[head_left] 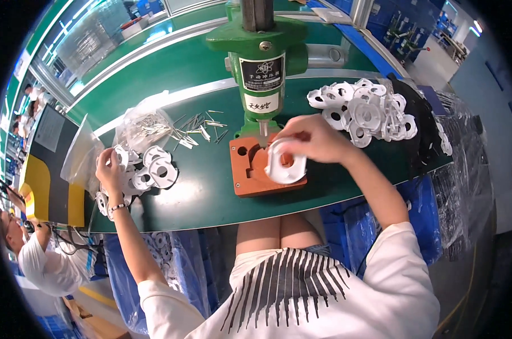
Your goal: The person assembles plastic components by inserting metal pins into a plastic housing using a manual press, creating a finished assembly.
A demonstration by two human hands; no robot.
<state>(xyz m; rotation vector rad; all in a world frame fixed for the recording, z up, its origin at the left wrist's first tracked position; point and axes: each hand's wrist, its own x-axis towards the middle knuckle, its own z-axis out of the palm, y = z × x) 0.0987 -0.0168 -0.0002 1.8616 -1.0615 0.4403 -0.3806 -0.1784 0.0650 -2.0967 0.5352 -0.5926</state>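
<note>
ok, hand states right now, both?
Left hand: on the small pile of white parts, fingers curled; grip cannot be told.
Right hand: closed on a white part over the orange fixture.

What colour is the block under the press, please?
Orange-brown, the block under the green press; head view.

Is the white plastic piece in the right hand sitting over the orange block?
Yes, the right hand holds the white plastic piece over the orange block.

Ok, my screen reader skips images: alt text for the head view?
A right hand holds a white plastic part on an orange jig under a green press. The left hand touches a pile of white parts on the green table.
</note>
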